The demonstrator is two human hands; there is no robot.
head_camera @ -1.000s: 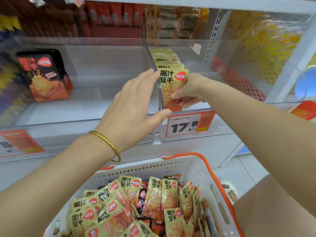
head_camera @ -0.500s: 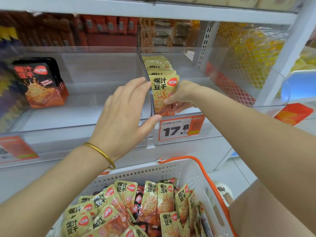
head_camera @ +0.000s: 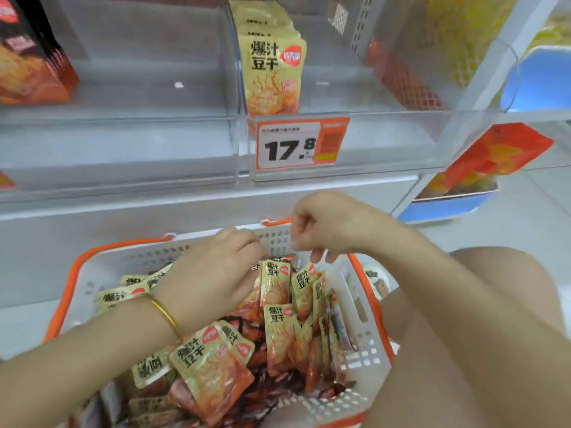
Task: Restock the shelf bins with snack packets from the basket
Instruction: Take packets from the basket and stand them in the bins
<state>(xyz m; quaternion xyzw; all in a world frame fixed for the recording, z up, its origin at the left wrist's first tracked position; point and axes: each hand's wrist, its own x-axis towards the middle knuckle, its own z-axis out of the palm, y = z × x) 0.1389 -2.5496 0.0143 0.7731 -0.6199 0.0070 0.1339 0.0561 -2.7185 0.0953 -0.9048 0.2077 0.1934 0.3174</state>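
A white basket with an orange rim (head_camera: 66, 291) sits below the shelf, full of yellow-and-orange snack packets (head_camera: 278, 332). My left hand (head_camera: 213, 279), with a gold bangle on its wrist, is down among the packets at the basket's far side. Its fingers bend into the pile and their tips are hidden. My right hand (head_camera: 324, 230) hovers just above the basket's far rim, fingers loosely curled and holding nothing. In the clear shelf bin (head_camera: 386, 140) above, a row of the same yellow packets (head_camera: 272, 72) stands upright against the left divider.
A price tag reading 17.8 (head_camera: 290, 146) hangs on the bin's front. The neighbouring bin on the left holds dark orange packets (head_camera: 27, 66). An orange bag (head_camera: 494, 156) lies in a blue bin at the right. My leg (head_camera: 494, 319) is beside the basket.
Both hands have left the yellow packets in the shelf bin and dropped to the basket. The view has tilted downward and moved closer.
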